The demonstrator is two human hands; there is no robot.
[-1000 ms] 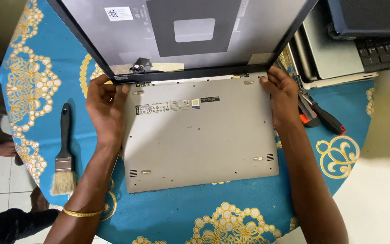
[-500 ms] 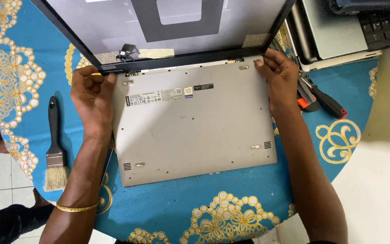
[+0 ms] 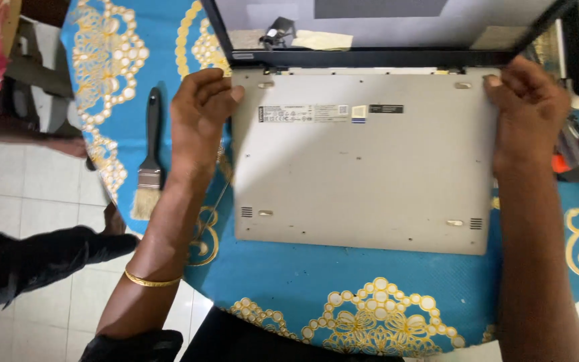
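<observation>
Gripping the upturned silver laptop base (image 3: pixel 363 161) at its far corners, our left hand (image 3: pixel 199 110) curls partly closed on the left edge and our right hand (image 3: pixel 527 110) on the right edge. It lies flat on the blue patterned tablecloth (image 3: pixel 283 281). Left lies a paintbrush (image 3: pixel 149 157); beyond, the hinged screen panel (image 3: pixel 383 30).

A thin gold bangle (image 3: pixel 150 280) is worn on the left wrist. Both forearms are left bare. Dark clothing is seen at the near edge.
</observation>
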